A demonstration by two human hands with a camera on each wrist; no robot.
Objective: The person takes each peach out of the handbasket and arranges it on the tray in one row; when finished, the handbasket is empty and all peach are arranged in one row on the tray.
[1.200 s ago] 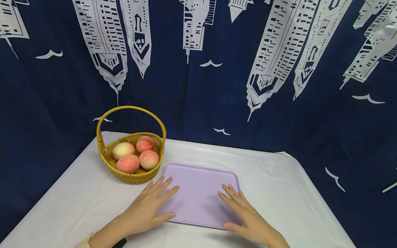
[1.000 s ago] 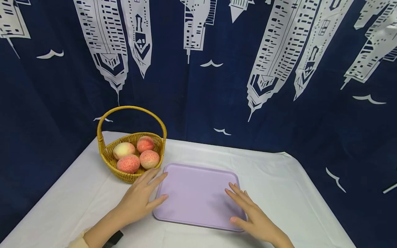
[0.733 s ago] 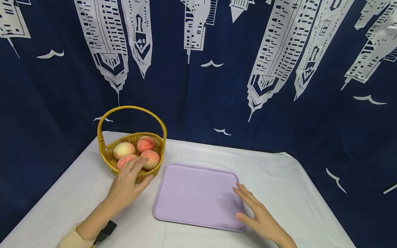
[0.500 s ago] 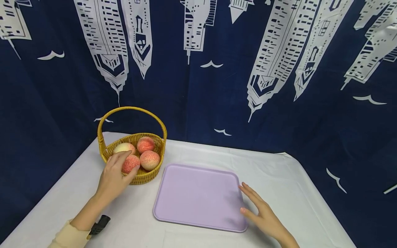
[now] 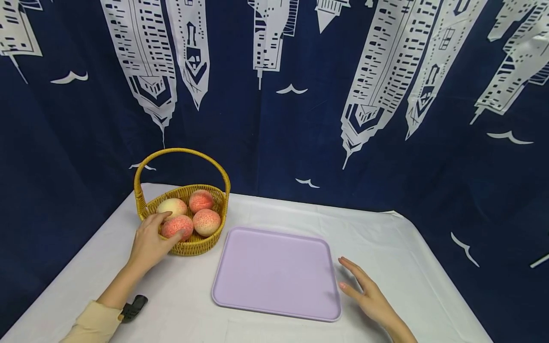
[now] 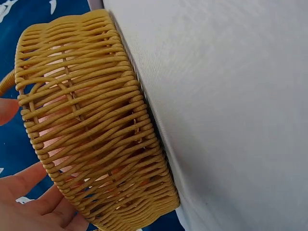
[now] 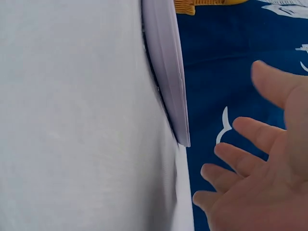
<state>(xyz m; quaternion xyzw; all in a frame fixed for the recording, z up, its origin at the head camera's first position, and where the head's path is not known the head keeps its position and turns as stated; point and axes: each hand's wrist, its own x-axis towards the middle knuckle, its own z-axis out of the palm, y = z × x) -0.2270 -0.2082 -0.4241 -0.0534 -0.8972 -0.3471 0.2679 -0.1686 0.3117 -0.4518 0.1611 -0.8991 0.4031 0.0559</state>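
Note:
A yellow woven basket (image 5: 195, 247) with a tall handle stands at the table's left, with several peaches in it. My left hand (image 5: 147, 240) reaches over its near-left rim, fingers and thumb spread about the front red peach (image 5: 177, 226). The thumb tip overlaps that peach, and the fingertips lie between it and a pale peach (image 5: 171, 207). In the left wrist view, the basket's woven side hides most of the fruit. My right hand (image 5: 371, 295), fingers apart and holding nothing, hovers beside the right edge of a lilac tray (image 5: 276, 274).
Two more peaches, a red one (image 5: 200, 201) and a speckled one (image 5: 207, 222), sit in the basket's right half. A white cloth (image 5: 184, 305) covers the table. Behind hangs a dark blue curtain (image 5: 279, 128) with white building prints.
My left hand has moved from over the tray's left side to the front peach in the basket. My right hand has drifted right, off the tray. Basket and tray stay put.

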